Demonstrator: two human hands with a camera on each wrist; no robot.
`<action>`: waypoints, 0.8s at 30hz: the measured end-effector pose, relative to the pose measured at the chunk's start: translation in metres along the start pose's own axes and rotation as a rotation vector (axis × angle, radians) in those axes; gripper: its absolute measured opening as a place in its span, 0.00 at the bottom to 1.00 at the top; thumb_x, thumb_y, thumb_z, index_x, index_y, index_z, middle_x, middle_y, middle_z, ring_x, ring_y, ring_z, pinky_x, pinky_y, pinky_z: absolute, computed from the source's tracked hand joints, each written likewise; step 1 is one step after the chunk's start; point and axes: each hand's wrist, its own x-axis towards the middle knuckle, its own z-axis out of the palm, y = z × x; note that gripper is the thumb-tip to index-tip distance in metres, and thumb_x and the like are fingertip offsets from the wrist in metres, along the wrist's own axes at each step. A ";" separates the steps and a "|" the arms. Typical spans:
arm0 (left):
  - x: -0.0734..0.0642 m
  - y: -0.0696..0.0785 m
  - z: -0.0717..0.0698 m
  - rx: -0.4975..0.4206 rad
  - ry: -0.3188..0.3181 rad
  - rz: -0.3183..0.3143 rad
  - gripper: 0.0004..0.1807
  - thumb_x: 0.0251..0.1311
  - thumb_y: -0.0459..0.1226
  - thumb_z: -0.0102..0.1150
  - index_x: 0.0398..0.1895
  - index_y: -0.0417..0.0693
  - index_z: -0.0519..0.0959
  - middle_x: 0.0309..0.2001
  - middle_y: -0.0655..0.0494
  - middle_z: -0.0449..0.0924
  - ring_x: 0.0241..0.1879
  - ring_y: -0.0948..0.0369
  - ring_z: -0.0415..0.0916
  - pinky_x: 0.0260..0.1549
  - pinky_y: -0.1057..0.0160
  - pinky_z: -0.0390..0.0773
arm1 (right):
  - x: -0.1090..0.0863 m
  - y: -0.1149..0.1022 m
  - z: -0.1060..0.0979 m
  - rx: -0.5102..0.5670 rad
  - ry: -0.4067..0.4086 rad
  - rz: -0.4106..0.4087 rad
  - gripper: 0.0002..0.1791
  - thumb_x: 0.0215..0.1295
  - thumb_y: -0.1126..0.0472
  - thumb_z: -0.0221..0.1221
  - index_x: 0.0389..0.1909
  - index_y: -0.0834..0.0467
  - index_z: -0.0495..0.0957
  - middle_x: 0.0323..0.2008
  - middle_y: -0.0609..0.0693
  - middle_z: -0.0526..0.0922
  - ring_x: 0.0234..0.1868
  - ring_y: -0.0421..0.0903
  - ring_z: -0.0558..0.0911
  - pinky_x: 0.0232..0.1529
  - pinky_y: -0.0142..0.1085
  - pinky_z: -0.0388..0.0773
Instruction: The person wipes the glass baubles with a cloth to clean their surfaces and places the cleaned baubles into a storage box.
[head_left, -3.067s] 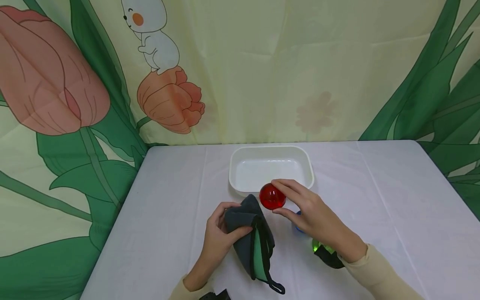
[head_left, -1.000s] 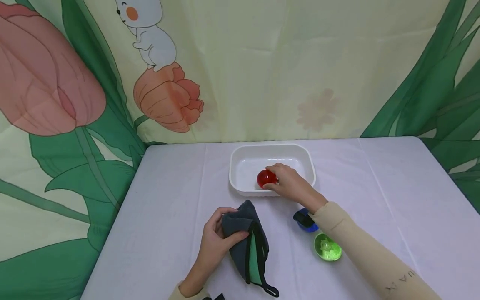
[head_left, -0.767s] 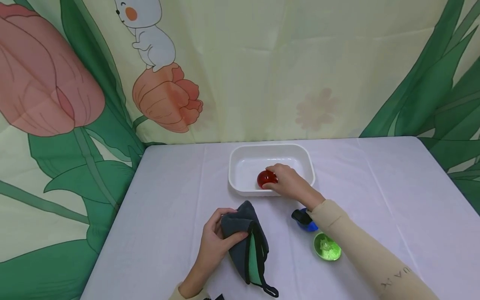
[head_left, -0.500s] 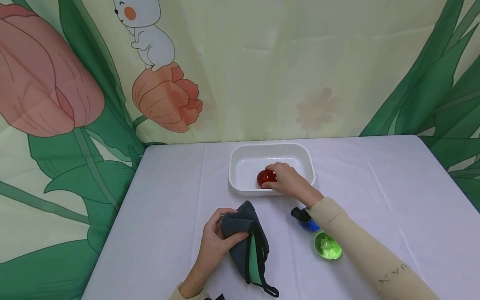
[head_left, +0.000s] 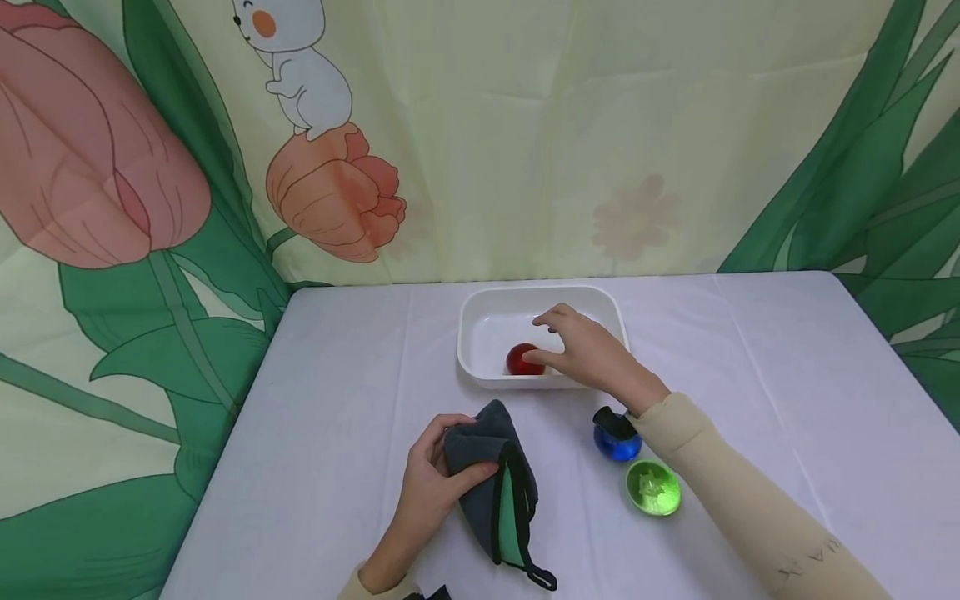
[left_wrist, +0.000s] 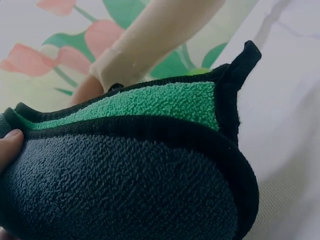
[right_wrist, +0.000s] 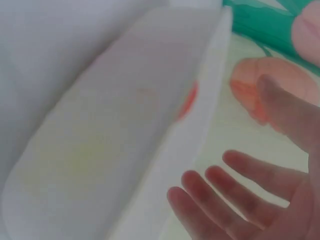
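Note:
My left hand [head_left: 429, 482] holds a folded dark grey-blue cloth [head_left: 480, 500] with black edging, a green inner side and a hanging loop. In the left wrist view the fold of the cloth [left_wrist: 125, 185] gapes, showing green pile. A shiny red ball [head_left: 520, 359] lies in the white tray [head_left: 480, 382], near its front wall. Over the tray is my right hand [head_left: 588, 346], fingers spread apart from the ball, thumb overlapping it in the head view. The right wrist view shows the right hand [right_wrist: 265, 200] with parted fingers and only a sliver of red ball [right_wrist: 189, 102] past the tray wall.
A blue ball [head_left: 617, 443] sits under my right forearm, partly covered by a black piece at the wrist. Just in front of it is a round, see-through green object [head_left: 653, 488]. The table [head_left: 352, 375] has a white cloth; a printed curtain [head_left: 510, 167] hangs behind.
My right hand carried the red ball into the tray and has now let it go, lifting and spreading its fingers. The ball sits slightly further left. The left hand keeps holding the cloth.

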 end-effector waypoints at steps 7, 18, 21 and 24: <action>0.001 -0.003 -0.001 -0.005 -0.013 0.042 0.32 0.46 0.26 0.74 0.56 0.44 0.73 0.57 0.44 0.77 0.56 0.56 0.78 0.56 0.66 0.78 | -0.016 -0.002 -0.012 -0.022 0.014 -0.061 0.31 0.62 0.45 0.66 0.59 0.61 0.76 0.56 0.57 0.78 0.56 0.55 0.79 0.57 0.50 0.78; -0.001 -0.001 -0.002 -0.003 -0.007 0.088 0.34 0.44 0.24 0.74 0.57 0.42 0.72 0.63 0.46 0.73 0.63 0.55 0.73 0.62 0.67 0.73 | -0.055 -0.009 -0.028 -0.172 -0.017 -0.208 0.29 0.60 0.47 0.69 0.58 0.59 0.78 0.55 0.53 0.79 0.56 0.51 0.79 0.55 0.47 0.80; -0.001 -0.001 -0.002 0.003 0.005 0.074 0.35 0.46 0.25 0.74 0.59 0.45 0.71 0.63 0.48 0.73 0.62 0.55 0.73 0.61 0.67 0.73 | -0.065 -0.009 -0.032 -0.190 -0.040 -0.218 0.28 0.60 0.48 0.68 0.58 0.58 0.79 0.54 0.51 0.80 0.53 0.48 0.80 0.52 0.46 0.82; -0.001 0.000 -0.001 0.003 0.015 0.056 0.36 0.47 0.25 0.74 0.61 0.47 0.70 0.62 0.48 0.73 0.61 0.54 0.73 0.61 0.67 0.74 | -0.074 -0.006 -0.034 -0.184 -0.080 -0.204 0.25 0.61 0.47 0.68 0.55 0.56 0.80 0.50 0.47 0.81 0.48 0.44 0.82 0.49 0.43 0.83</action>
